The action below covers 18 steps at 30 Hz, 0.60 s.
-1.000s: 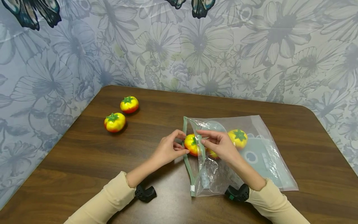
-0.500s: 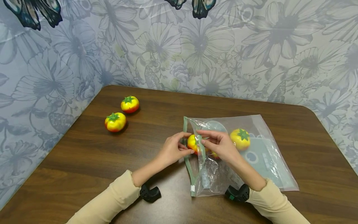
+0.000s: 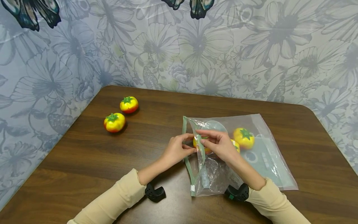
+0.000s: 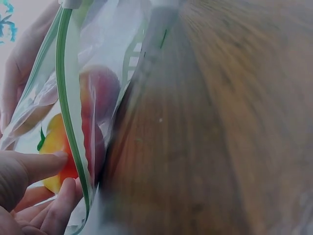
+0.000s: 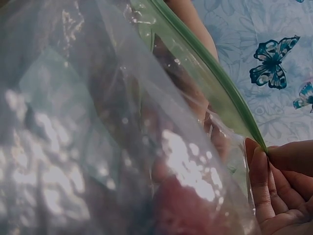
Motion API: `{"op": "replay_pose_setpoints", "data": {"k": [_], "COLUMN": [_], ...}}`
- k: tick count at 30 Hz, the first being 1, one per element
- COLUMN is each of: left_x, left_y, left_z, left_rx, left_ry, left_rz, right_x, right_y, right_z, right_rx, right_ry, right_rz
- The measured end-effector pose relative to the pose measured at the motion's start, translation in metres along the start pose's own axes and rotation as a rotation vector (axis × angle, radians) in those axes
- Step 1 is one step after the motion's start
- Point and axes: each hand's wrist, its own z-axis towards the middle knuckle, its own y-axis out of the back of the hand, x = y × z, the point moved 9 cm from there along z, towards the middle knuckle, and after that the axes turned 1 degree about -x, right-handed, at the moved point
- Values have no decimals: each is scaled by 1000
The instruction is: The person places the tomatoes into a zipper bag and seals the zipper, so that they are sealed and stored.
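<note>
A clear zip bag with a green rim lies flat, its mouth facing left. My left hand reaches into the mouth and holds a yellow-and-red tomato between thumb and fingers; bag film and my right hand partly cover that tomato in the head view. My right hand pinches the upper green rim and keeps it lifted, as the right wrist view shows at the rim. Deeper in the bag are a yellow tomato and another one, half hidden behind my right hand.
Two more tomatoes, one nearer and one farther, sit at the left on the brown wooden table. A white slider is at the bag's near corner. Flowered cloth hangs behind the table.
My left hand has moved right, carrying its tomato further into the bag's mouth. The tomatoes inside have shifted right. My right hand stays at the rim.
</note>
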Motion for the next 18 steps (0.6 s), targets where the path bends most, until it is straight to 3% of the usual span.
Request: {"op": "replay_pose_setpoints", "data": {"k": [11,18], "left_x": [0,2], "left_y": [-3,-6], "left_z": [4,3], "left_rx": [-12,-22], "left_ry": [-7,27], "left_rz": [-13,-24], "right_x": [0,0], "right_y": [1,-2], "right_z": [1,-2], "right_rx": [-10,9], "right_ry": [-9,4], "right_rz": [11,16]}}
